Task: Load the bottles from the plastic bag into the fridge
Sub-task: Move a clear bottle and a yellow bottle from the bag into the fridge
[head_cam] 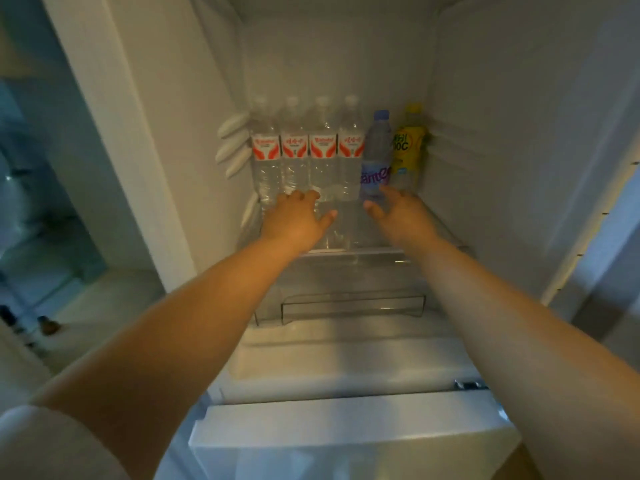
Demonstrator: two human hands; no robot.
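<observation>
Bottles (pixel 323 150) rowed on fridge shelf (pixel 346 242)

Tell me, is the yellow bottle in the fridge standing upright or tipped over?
Upright. The yellow bottle stands on the glass shelf with its cap on top, at the right end of the row, beside the purple bottle.

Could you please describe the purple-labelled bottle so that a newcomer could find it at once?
Look at the glass shelf inside the open fridge, where six bottles stand in a row at the back. The purple-labelled bottle is second from the right, between four clear red-labelled water bottles and a yellow bottle.
</observation>
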